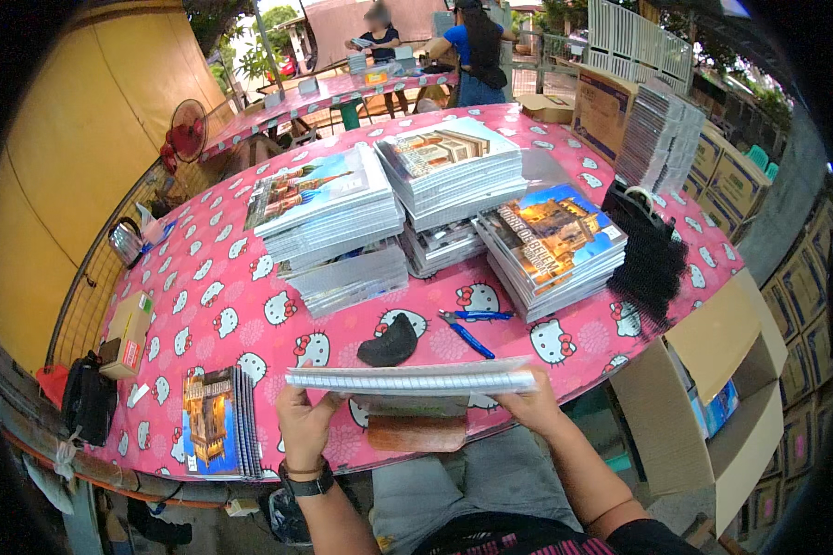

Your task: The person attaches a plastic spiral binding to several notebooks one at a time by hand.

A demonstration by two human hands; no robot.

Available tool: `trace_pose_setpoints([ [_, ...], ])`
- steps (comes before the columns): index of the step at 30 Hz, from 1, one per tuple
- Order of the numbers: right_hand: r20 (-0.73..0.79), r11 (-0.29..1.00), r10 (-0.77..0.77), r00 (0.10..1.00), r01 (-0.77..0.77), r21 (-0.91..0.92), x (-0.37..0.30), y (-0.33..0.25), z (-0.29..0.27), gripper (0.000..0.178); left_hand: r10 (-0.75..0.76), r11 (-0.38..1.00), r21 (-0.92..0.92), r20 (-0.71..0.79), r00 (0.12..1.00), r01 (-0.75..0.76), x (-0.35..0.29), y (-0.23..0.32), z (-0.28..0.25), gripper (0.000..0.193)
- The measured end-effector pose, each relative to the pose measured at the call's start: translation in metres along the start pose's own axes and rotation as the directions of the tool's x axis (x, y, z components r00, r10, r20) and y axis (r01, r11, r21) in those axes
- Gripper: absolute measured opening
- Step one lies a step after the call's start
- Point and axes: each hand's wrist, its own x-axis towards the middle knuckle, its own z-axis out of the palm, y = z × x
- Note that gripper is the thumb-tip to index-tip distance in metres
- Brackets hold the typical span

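Observation:
I hold a white-edged notebook upright on its edge above the near side of the table, its long edge turned up toward me. My left hand grips its left end, thumb on the near side. Closed on the right end is my right hand. Below the notebook a brown wooden piece shows at the table edge, partly covered. Just beyond lie a black curved object and blue-handled cutters. A short stack of notebooks sits left of my left hand.
Tall notebook stacks fill the table's middle, with another stack right of them. Beside that lies a bundle of black binding coils. An open cardboard box stands at the right edge. Two people are at a far table.

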Motion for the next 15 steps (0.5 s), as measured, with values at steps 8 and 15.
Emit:
trace_pose_setpoints([
  [8, -0.159, 0.75, 0.047, 0.986, 0.071, 0.658, 0.023, -0.044, 0.022, 0.045, -0.005, 0.897, -0.441, -0.09, 0.996, -0.035, -0.01, -0.02, 0.009, 0.045],
  [15, -0.204, 0.907, 0.094, 0.974, 0.0, 0.42, 0.027, -0.039, 0.049, 0.024, -0.146, 0.912, -0.41, -0.272, 0.951, 0.023, -0.002, -0.019, 0.039, 0.033],
])
